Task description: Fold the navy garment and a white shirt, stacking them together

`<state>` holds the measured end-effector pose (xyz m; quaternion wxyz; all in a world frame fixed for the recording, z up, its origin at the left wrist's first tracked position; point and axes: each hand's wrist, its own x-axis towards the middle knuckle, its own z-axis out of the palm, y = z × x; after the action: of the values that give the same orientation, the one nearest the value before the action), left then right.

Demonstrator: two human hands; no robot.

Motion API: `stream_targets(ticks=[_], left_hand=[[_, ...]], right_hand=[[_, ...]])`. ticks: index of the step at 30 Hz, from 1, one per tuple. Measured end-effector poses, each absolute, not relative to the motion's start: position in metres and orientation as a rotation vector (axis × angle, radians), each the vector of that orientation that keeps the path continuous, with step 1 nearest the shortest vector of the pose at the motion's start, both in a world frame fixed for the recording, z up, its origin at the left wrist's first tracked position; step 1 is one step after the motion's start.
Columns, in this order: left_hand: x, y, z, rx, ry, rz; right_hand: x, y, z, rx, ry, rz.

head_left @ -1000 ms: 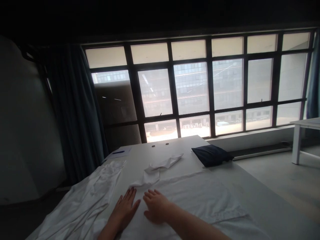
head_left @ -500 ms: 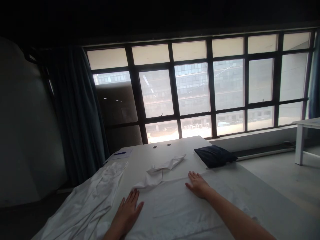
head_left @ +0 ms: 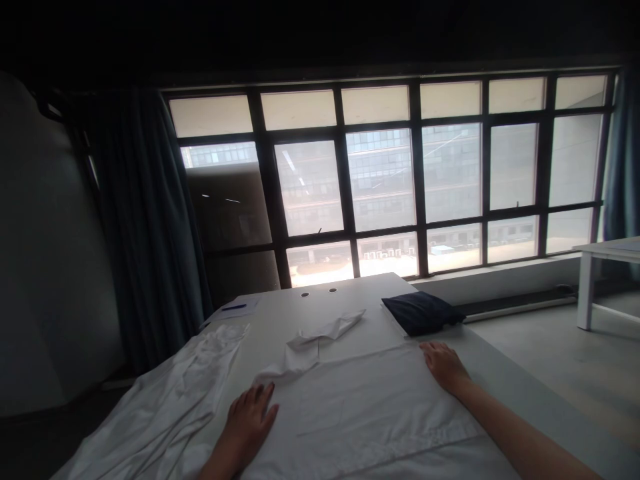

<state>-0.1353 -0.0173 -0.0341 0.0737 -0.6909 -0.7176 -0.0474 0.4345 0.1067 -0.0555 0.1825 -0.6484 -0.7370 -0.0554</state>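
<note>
A white cloth garment (head_left: 370, 413) lies spread on the white table, with a stitched pocket outline on it and a crumpled strip of cloth (head_left: 325, 335) reaching out from its far edge. My left hand (head_left: 250, 423) rests on the garment's left part, open, palm down, fingers slightly apart. At the far right corner, my right hand (head_left: 445, 368) lies on the edge of the cloth, palm down and open, with its fingers pointing left and away from me. Neither hand visibly lifts the fabric.
Heaped white fabric (head_left: 170, 393) covers the left side of the table (head_left: 280, 310). A dark folded cloth bundle (head_left: 423, 312) sits at the right edge. Paper with a pen (head_left: 234, 307) lies far left. Windows, a curtain (head_left: 150, 233) and another white table (head_left: 587, 287) stand beyond.
My right hand has slid right across the garment to its far right corner, and the cloth there looks flatter. My left hand stays near the same place on the cloth. The view has shifted slightly.
</note>
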Motion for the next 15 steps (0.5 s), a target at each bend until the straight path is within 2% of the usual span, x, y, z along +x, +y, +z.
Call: stream_targets(ticks=[15], left_hand=[[-0.134,-0.018,-0.033,-2.097,-2.116,-0.166]], right_hand=[[0.437,0.117,-0.062,-1.617,-2.156,0.032]])
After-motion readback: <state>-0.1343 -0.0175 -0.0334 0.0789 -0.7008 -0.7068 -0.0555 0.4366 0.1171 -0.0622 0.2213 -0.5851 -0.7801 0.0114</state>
